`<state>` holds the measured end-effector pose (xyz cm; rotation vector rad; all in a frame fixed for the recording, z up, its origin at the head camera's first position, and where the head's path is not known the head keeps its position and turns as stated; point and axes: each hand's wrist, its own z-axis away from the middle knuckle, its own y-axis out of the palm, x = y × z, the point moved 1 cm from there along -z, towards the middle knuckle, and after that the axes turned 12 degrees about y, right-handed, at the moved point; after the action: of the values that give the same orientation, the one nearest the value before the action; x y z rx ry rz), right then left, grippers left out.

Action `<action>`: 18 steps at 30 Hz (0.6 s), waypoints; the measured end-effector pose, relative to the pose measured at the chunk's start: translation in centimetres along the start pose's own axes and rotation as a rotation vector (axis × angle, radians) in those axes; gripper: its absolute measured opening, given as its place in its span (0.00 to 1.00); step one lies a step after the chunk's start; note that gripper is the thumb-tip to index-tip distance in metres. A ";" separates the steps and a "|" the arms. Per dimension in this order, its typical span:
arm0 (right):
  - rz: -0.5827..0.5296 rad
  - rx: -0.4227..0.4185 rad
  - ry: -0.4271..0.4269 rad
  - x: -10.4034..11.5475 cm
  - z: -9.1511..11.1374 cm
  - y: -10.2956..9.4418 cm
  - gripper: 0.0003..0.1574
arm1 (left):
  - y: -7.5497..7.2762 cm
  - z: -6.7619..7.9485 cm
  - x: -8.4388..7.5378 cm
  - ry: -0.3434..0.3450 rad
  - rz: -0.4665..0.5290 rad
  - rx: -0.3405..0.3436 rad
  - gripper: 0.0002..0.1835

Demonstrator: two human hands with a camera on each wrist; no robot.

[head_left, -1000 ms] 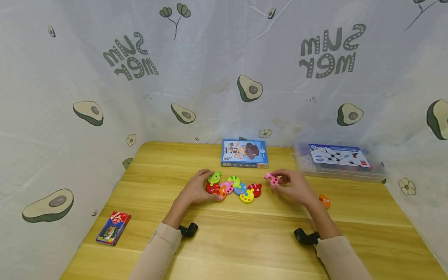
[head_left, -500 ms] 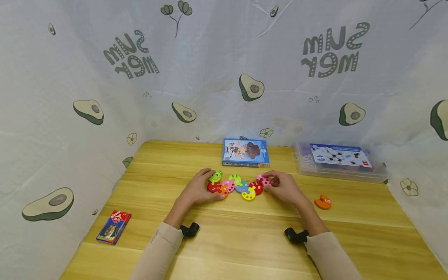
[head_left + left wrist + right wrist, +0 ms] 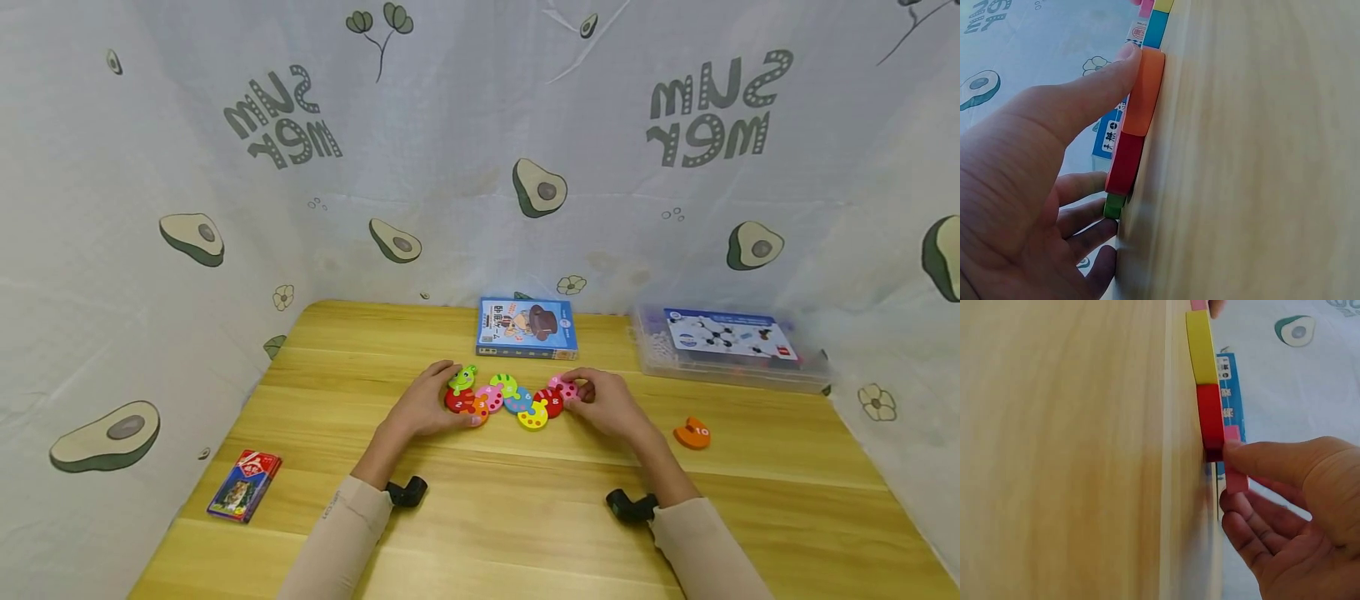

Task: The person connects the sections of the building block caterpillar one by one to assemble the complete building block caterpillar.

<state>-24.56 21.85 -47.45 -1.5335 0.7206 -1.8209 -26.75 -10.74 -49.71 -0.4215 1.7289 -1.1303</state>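
A colourful caterpillar puzzle (image 3: 518, 402) of numbered pieces lies on the wooden table, its green smiling head (image 3: 462, 379) at the left end. My left hand (image 3: 425, 404) holds that end, with the thumb on the orange piece (image 3: 1145, 94) and the fingers around by the head and the red piece (image 3: 1125, 164). At the right end, my right hand (image 3: 609, 402) pinches a pink spotted piece (image 3: 562, 387) between thumb and fingers. In the right wrist view this pink piece overlaps the red piece (image 3: 1210, 415) and sits higher off the table than it.
An orange piece marked 10 (image 3: 692, 433) lies to the right of my right hand. Behind the puzzle is a blue game box (image 3: 525, 327). A clear plastic case (image 3: 660, 354) stands at the back right, a small card pack (image 3: 243, 487) at the left. A printed curtain (image 3: 465, 167) hangs behind.
My right hand has moved left with the pink piece, from apart from the puzzle to its red end piece, and then slightly lower. The left hand has stayed at the head end.
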 end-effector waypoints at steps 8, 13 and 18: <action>-0.001 0.013 0.022 0.1 0.0 0.2 0.23 | -0.1 0.1 0.0 0.010 0.009 -0.005 0.57; -0.005 0.027 0.026 0.1 0.0 0.2 0.22 | -0.3 0.1 -0.1 0.011 0.014 0.003 0.59; -0.017 0.021 0.016 -0.4 0.3 -0.2 0.24 | -0.3 0.1 -0.2 0.017 0.005 0.001 0.59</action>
<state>-24.28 22.24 -47.52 -1.5179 0.6960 -1.8499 -26.62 -10.82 -49.39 -0.4076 1.7428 -1.1344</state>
